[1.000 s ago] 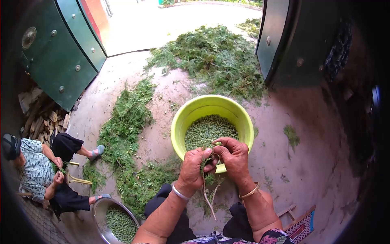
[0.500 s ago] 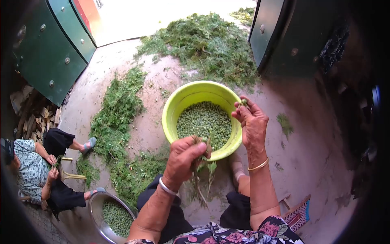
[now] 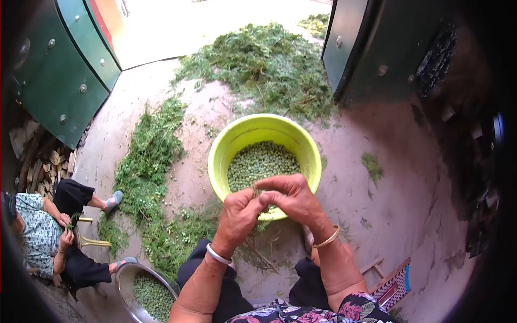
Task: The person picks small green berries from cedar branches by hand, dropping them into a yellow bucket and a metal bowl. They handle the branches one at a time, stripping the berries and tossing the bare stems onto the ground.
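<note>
My left hand (image 3: 236, 215), with a silver bangle at the wrist, is closed around a small leafy sprig (image 3: 257, 191), mostly hidden by the fingers. My right hand (image 3: 297, 200), wearing a gold bangle, pinches at the same sprig, its fingertips meeting my left thumb. Both hands are above the near rim of a yellow-green plastic tub (image 3: 311, 145). Inside the tub lies a heap of small round green berries (image 3: 264, 159). Thin twigs (image 3: 261, 257) show below my hands, between my knees.
Cut greenery (image 3: 269, 70) is piled beyond the tub, and more (image 3: 148, 156) lies along the left. A seated person (image 3: 40, 226) handles a sprig at left. A metal basin (image 3: 123, 282) of berries stands lower left. Green doors (image 3: 67, 70) flank the doorway. A woven stool (image 3: 393, 285) is lower right.
My right hand has moved from the tub's right rim, where it held a small green berry, leftward and down to meet my left hand at the sprig. The view has shifted slightly.
</note>
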Motion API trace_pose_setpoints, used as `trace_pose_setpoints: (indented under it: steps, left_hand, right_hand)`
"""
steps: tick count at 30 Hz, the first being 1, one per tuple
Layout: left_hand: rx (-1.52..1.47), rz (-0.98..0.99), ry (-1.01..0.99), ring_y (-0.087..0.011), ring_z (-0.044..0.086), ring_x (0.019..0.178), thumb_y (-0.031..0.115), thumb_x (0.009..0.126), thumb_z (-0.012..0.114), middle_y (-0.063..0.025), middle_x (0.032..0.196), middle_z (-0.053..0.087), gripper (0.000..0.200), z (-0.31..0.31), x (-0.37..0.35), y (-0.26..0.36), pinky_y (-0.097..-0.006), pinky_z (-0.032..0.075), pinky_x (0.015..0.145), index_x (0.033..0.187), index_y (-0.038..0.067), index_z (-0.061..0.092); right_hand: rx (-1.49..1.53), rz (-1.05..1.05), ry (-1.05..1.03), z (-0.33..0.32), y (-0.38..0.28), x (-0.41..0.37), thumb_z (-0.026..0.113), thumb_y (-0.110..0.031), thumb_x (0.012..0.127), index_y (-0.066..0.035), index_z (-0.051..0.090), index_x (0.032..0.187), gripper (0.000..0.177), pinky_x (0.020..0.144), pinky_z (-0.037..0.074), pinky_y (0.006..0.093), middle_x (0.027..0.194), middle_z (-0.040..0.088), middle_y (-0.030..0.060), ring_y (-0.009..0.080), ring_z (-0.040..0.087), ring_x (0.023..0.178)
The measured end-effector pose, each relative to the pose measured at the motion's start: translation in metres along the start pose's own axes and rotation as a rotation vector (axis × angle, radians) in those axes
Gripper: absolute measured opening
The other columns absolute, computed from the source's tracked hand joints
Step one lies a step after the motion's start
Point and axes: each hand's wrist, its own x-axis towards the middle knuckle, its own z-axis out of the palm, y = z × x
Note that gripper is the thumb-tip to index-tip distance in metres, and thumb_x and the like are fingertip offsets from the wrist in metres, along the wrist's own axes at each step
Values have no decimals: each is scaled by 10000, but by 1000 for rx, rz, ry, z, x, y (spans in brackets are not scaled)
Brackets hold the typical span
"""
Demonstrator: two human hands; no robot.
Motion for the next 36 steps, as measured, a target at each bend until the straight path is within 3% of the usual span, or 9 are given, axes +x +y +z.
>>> trace_pose_setpoints:
  steps: [7, 12, 15, 22, 27, 29, 31, 32, 36]
  left_hand:
    - [76, 69, -58, -24, 409, 572, 97, 840, 613, 56, 605, 496, 167, 10, -3, 8, -228, 340, 487, 703, 2, 594]
    - [170, 181, -3, -51, 431, 585, 67, 807, 599, 8, 597, 470, 150, 17, 0, -7, -259, 363, 512, 690, -12, 548]
    - [259, 184, 42, -82, 439, 550, 66, 789, 606, -42, 560, 446, 178, 8, 1, -11, -305, 374, 492, 668, -29, 515]
    - [300, 230, 64, -62, 400, 534, 60, 764, 631, 3, 524, 410, 240, 11, 1, -8, -292, 337, 453, 609, -16, 464]
    - [340, 234, 144, -82, 432, 517, 88, 778, 640, -41, 528, 475, 218, 19, -1, -13, -306, 362, 459, 639, -15, 507]
    - [348, 198, -81, -90, 457, 521, 106, 780, 639, -52, 538, 493, 202, 14, -3, -13, -301, 380, 467, 660, -18, 533]
    - [407, 253, -241, -90, 478, 515, 116, 775, 657, -44, 533, 510, 207, 18, -11, -9, -294, 391, 468, 661, -18, 549]
    - [401, 219, -226, -86, 480, 512, 116, 778, 658, -36, 537, 519, 205, 17, -11, -10, -288, 392, 464, 663, -18, 554]
    - [268, 109, -59, -150, 439, 482, 147, 765, 670, -112, 521, 465, 315, 7, -6, -9, -352, 376, 463, 605, -29, 464]
  right_hand:
    - [-97, 50, 88, -3, 3, -6, 629, -63, 821, 46, 665, 796, 118, 564, 461, 271, 671, 642, 76, 83, 569, 631]
    - [-416, -80, 232, 12, 17, -8, 660, -76, 788, 46, 640, 802, 124, 601, 492, 375, 724, 630, 205, 301, 639, 662]
    - [-306, -48, 125, 8, 12, -8, 649, -58, 809, 40, 657, 844, 104, 601, 489, 285, 710, 652, 115, 122, 607, 663]
    - [-116, 88, 85, 8, 6, -11, 646, -31, 793, 36, 663, 821, 74, 638, 498, 272, 723, 662, 106, 137, 615, 681]
    - [-383, -135, 375, 19, 16, -14, 676, -67, 749, 12, 631, 781, 96, 592, 500, 380, 708, 638, 166, 295, 635, 624]
    - [-554, -220, 638, 15, 21, -6, 643, -13, 803, 22, 607, 783, 54, 575, 487, 310, 668, 638, 117, 194, 615, 601]
    - [-283, -56, 753, -5, 9, 1, 663, -51, 817, 14, 612, 838, 85, 552, 478, 317, 678, 630, 111, 189, 600, 581]
    - [-236, -23, 728, -11, -1, 1, 655, -24, 826, 18, 613, 862, 70, 558, 468, 258, 704, 630, 57, 107, 575, 611]
    - [-91, -64, 713, -12, 2, 3, 629, 21, 818, 20, 618, 876, 59, 580, 479, 237, 740, 631, 41, 88, 575, 639]
